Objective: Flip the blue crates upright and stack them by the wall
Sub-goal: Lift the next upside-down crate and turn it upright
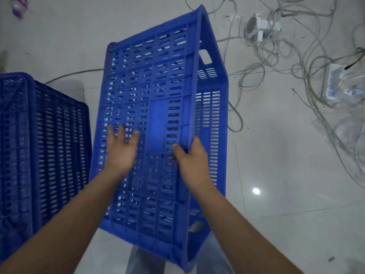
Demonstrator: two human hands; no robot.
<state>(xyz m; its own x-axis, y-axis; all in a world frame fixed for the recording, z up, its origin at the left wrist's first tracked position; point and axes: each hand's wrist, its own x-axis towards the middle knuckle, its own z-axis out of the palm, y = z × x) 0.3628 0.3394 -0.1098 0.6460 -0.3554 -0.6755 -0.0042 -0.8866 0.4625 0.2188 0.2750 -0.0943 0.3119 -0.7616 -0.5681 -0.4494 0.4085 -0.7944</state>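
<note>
A large blue slotted crate is tilted up in front of me, its perforated bottom facing me and its side wall turned to the right. My right hand grips the crate's right bottom edge, thumb on the bottom face and fingers wrapped behind the edge. My left hand lies against the bottom face with fingers straight and spread. A second blue crate stands at the left on the floor, bottom side up.
The floor is pale glossy tile. A tangle of grey cables with a small white device spreads over the right. Clear plastic packaging lies at the far right. My trouser legs show below the crate.
</note>
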